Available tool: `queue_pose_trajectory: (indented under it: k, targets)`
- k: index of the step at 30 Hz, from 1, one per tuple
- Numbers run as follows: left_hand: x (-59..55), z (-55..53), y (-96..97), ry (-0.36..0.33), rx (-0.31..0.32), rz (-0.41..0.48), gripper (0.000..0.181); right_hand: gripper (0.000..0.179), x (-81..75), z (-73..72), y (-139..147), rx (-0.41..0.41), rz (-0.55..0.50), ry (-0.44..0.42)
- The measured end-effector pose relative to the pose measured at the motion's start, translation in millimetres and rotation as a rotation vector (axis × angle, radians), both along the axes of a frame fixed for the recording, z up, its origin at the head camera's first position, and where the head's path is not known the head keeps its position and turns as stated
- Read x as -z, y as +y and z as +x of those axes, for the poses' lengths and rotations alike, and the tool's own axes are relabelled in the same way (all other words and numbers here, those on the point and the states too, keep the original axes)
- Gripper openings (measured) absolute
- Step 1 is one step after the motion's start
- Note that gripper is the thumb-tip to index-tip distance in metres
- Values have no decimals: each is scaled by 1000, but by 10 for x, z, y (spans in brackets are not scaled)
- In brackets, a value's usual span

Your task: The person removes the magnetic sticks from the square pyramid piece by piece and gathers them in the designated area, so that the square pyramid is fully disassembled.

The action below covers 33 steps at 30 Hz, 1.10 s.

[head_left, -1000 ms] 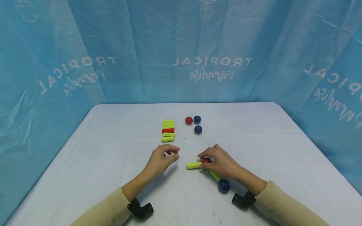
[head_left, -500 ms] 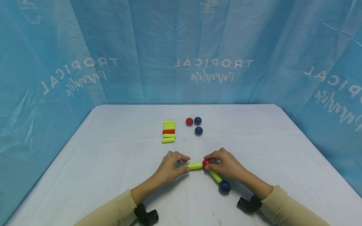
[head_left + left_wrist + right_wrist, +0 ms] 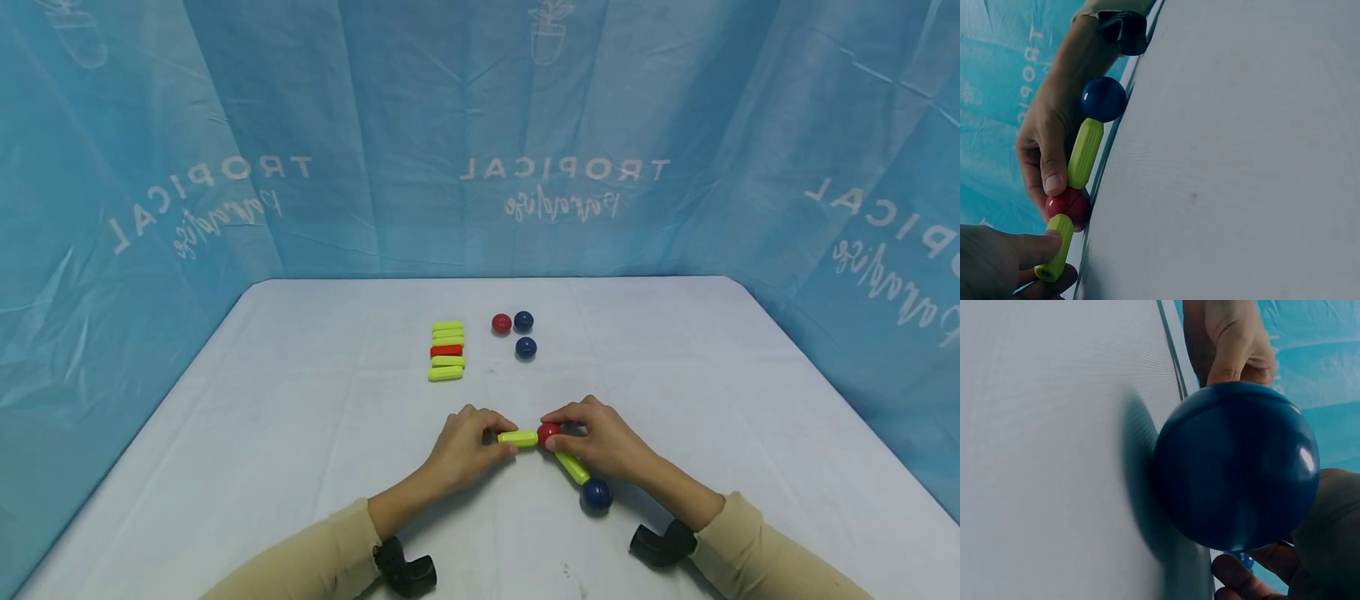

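My left hand (image 3: 468, 446) pinches a yellow-green stick (image 3: 1055, 265) between thumb and fingers. That stick's right end meets a red ball (image 3: 549, 434), which my right hand (image 3: 603, 437) grips with thumb and fingertips. From the red ball a second yellow-green stick (image 3: 1086, 153) runs down toward me at a slant, with a dark blue ball (image 3: 596, 496) on its near end. In the right wrist view the blue ball (image 3: 1238, 465) looms large and hides both sticks and the red ball.
Beyond my hands on the white table (image 3: 262, 400) lies a column of several yellow-green sticks (image 3: 446, 373) with one red stick (image 3: 447, 351) among them. To their right sit a red ball (image 3: 502, 324) and two dark blue balls (image 3: 526, 347). A blue curtain (image 3: 405, 225) hangs behind the table.
My left hand has moved right and now pinches the left stick's free end. My right hand has shifted slightly right and still holds the red ball.
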<state>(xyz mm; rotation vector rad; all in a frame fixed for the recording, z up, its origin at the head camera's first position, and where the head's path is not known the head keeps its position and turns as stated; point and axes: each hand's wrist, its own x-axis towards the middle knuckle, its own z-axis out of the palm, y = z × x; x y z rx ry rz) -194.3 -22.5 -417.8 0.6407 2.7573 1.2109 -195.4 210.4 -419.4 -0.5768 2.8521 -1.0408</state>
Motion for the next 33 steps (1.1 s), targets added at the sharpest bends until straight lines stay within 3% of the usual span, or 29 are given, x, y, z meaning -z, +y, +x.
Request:
queue_pose_trajectory:
  k: [7,10,14,17,20,25,33]
  targets:
    - [29,1,-62,20,-13,3,18,34,6,-3,-16,-17,21,7]
    - [47,-41,-188,36,-66,9,18,35,-4,-5,-15,-15,24,-23]
    - [26,-159,-411,76,-187,35,18,33,-37,-2,3,-2,19,-36]
    - [-9,-273,-548,120,-242,45,20,34,-50,-2,11,-10,14,-32]
    - [-12,-396,-646,163,-262,39,22,35,-45,-2,10,-16,10,-29]
    - [29,-561,-734,168,-282,21,23,35,-28,8,-2,-14,5,-30]
    - [88,-699,-774,178,-309,-41,21,36,-33,15,-11,-25,4,-29]
